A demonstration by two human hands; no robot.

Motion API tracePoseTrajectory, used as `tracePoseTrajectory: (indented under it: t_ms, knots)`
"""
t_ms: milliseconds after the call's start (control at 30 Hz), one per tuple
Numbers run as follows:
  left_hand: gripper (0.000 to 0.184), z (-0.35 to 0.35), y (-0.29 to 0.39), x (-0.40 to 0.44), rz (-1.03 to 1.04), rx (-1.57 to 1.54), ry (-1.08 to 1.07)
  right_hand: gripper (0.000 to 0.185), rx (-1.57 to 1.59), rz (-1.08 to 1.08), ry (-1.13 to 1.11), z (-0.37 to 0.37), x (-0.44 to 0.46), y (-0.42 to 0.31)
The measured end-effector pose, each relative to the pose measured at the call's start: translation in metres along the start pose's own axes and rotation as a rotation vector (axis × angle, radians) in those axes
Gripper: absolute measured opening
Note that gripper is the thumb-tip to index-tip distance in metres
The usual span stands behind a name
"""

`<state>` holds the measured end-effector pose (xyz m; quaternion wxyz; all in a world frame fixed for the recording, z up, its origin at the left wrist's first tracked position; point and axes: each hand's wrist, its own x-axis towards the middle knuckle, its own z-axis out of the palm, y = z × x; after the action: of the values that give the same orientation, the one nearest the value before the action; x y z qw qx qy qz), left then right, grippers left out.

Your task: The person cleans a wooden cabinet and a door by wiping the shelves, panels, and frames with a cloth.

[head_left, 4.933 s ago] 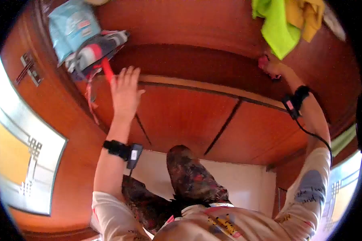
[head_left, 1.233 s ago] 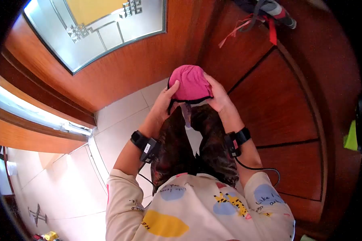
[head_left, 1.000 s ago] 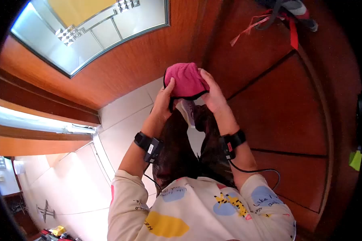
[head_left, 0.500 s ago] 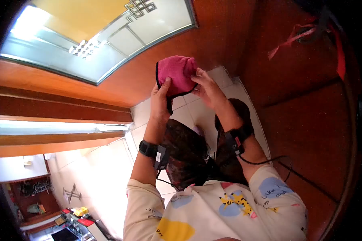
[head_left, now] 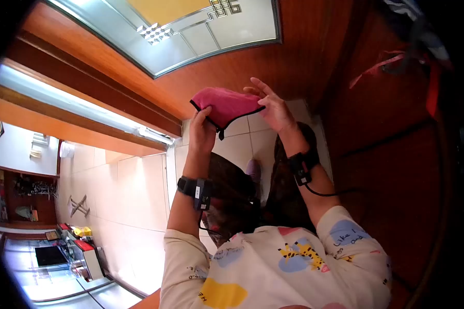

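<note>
A pink cloth with black edging is held up in front of my body, folded over and drawn out sideways. My left hand grips its lower left part, thumb on the near face and the other fingers hidden behind. At the cloth's right end, my right hand has the edge at its thumb side, while some fingers stretch upward, free of the fabric. A small black tab hangs from the cloth's lower corner. Both forearms carry black strapped devices with cables.
A wooden door with a patterned glass panel stands ahead, and dark wood panelling is close on the right. Red ribbon hangs at upper right. Through the doorway on the left lie a tiled floor, shelves and a cluttered table.
The cloth has gone from a rounded bundle to a flatter, wider shape. My right hand has moved slightly right and its fingers have spread. The view has turned, showing more of the left room.
</note>
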<state>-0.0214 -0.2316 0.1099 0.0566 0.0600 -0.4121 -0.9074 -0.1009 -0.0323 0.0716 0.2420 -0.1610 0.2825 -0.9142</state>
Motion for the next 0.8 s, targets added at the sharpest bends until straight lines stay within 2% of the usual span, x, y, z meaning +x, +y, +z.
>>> tracePoseTrajectory:
  t_ms: [67,100,167,233,300,367,400,433,467,500,533,567,600,633,667,700,767,800]
  knots:
    - [0.033,0.013,0.007,-0.003,0.021,0.084,-0.022,0.052,-0.275,-0.139,0.078,-0.012,-0.002,-0.004]
    - [0.032,0.021,0.011,0.001,0.032,0.163,-0.043,0.052,-0.278,-0.149,0.078,-0.010,-0.001,-0.010]
    - [0.026,0.041,0.012,0.000,0.067,0.253,-0.074,0.049,-0.541,-0.421,0.244,0.004,-0.014,-0.027]
    - [0.018,0.049,0.006,0.017,0.264,0.721,-0.177,0.046,-0.655,-0.410,0.252,0.024,-0.031,-0.042]
    - [0.012,0.073,-0.011,0.028,0.505,0.928,-0.236,0.043,-0.652,-0.328,0.296,0.032,-0.043,-0.049]
    - [0.024,0.090,-0.039,0.041,0.668,1.135,-0.224,0.041,-0.608,-0.199,0.464,0.041,-0.046,-0.051]
    - [0.034,0.112,-0.049,0.035,0.720,1.225,-0.248,0.039,-0.276,-0.172,0.414,0.034,-0.049,-0.049]
    - [0.035,0.130,-0.057,0.028,0.796,1.203,-0.386,0.037,0.055,-0.134,0.347,0.022,-0.047,-0.043]
    - [0.036,0.154,-0.052,0.013,0.734,1.375,-0.435,0.037,0.034,-0.154,0.339,0.000,-0.041,-0.036]
    - [0.038,0.149,-0.062,0.019,0.554,1.610,-0.495,0.036,0.133,-0.217,0.239,-0.028,-0.035,-0.030]
    - [0.042,0.152,-0.067,0.021,0.620,1.529,-0.519,0.036,0.231,-0.271,0.140,-0.035,-0.029,-0.038]
    - [0.045,0.156,-0.070,0.024,0.686,1.447,-0.537,0.036,0.213,-0.274,0.138,-0.042,-0.025,-0.045]
    - [0.045,0.159,-0.064,0.031,0.695,1.432,-0.533,0.035,0.209,-0.288,0.242,-0.039,-0.021,-0.055]
    - [0.044,0.161,-0.055,0.037,0.790,1.399,-0.479,0.036,0.207,-0.301,0.351,-0.037,-0.016,-0.063]
    - [0.043,0.159,-0.048,0.044,0.877,1.366,-0.426,0.036,0.157,-0.338,0.391,-0.035,-0.007,-0.074]
    - [0.043,0.156,-0.044,0.055,0.876,1.353,-0.425,0.036,0.105,-0.372,0.433,-0.035,0.003,-0.084]
    - [0.041,0.139,-0.040,0.086,0.525,0.943,-0.227,0.033,-0.042,-0.470,0.481,-0.037,0.040,-0.117]
    - [0.041,0.125,-0.042,0.101,0.517,0.935,-0.228,0.032,-0.093,-0.529,0.469,-0.042,0.061,-0.133]
